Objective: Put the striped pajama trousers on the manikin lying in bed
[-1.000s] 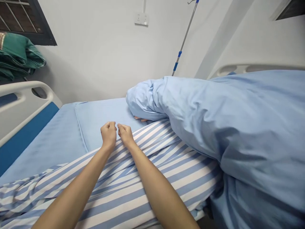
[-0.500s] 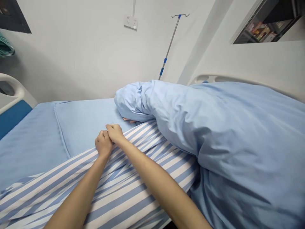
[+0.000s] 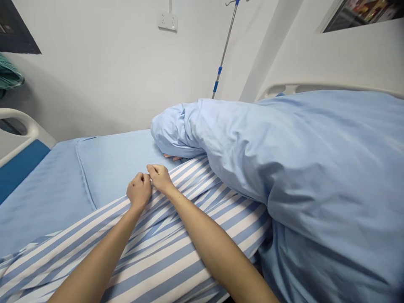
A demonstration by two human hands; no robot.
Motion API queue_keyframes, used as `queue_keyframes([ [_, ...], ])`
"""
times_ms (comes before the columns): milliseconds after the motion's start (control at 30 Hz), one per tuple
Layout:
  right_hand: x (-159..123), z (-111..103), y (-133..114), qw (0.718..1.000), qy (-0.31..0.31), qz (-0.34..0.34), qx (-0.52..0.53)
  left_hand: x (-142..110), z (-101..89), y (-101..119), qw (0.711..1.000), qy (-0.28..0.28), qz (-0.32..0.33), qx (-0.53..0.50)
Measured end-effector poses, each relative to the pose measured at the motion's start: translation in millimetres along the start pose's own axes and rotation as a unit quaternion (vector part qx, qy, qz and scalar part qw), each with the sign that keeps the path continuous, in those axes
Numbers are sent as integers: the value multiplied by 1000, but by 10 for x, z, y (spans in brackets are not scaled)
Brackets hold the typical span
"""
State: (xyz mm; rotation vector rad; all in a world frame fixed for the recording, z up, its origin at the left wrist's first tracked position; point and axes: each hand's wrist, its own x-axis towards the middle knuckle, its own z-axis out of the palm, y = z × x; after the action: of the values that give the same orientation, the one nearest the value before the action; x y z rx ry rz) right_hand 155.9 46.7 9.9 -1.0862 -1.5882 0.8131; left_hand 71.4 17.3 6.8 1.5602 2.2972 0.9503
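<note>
A blue-and-white striped cloth (image 3: pixel 176 256), which looks like hospital clothing, lies creased across the near side of the bed. Both my hands are closed at its far edge. My left hand (image 3: pixel 139 189) is a fist with the knuckles up. Just right of it, my right hand (image 3: pixel 160 178) has its fingers bent and pinched together; the two hands nearly touch. Whatever fabric is inside the fingers is mostly hidden. To the right, a bunched light-blue quilt (image 3: pixel 233 134) covers part of the striped cloth. Fingertips of another hand (image 3: pixel 172 157) peek out beneath the quilt.
The light-blue mattress (image 3: pixel 110 160) stretches behind my hands to the white wall. A bed end board (image 3: pixel 28 126) stands at left, another board (image 3: pixel 303 87) at right behind the quilt. A drip stand (image 3: pixel 225 46) rises behind the bed. Wall sockets (image 3: pixel 168 21) are above.
My right hand has shifted slightly right, opening a small gap from my left hand, where they overlapped before. The view has tilted a little. The quilt and cloth lie much the same.
</note>
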Motion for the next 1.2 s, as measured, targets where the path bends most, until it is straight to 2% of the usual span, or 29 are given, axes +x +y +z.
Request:
queue_keyframes([
  [133, 77, -25, 4, 996, 22, 22, 86, 98, -66, 151, 998, -43, 17, -29],
  [267, 142, -60, 10, 976, 29, 74, 204, 202, 14, 393, 982, 22, 7, -189],
  [367, 162, -91, 25, 965, 49, 104, 236, 174, 164, 478, 975, 49, -21, -218],
  [533, 146, -81, 65, 972, 71, 86, 207, 60, 292, 430, 990, 62, -1, -124],
  [700, 180, -93, 51, 982, 33, 85, 166, 27, 249, 436, 995, 50, -29, -77],
  [800, 278, -246, -8, 997, -23, 72, 13, 0, 246, 461, 997, 41, -41, -46],
  [900, 347, -452, -42, 989, -69, 1, -132, -21, 262, 477, 999, 18, -24, -24],
  [967, 334, -546, -5, 988, -69, -30, -135, -20, 276, 483, 1000, 7, -14, -15],
  [1033, 282, -578, 76, 994, -43, -32, -98, -10, 292, 486, 1000, 1, -8, -10],
  [1200, 170, -533, 219, 998, 9, -31, -55, 1, 335, 474, 1000, -3, 23, -9],
])
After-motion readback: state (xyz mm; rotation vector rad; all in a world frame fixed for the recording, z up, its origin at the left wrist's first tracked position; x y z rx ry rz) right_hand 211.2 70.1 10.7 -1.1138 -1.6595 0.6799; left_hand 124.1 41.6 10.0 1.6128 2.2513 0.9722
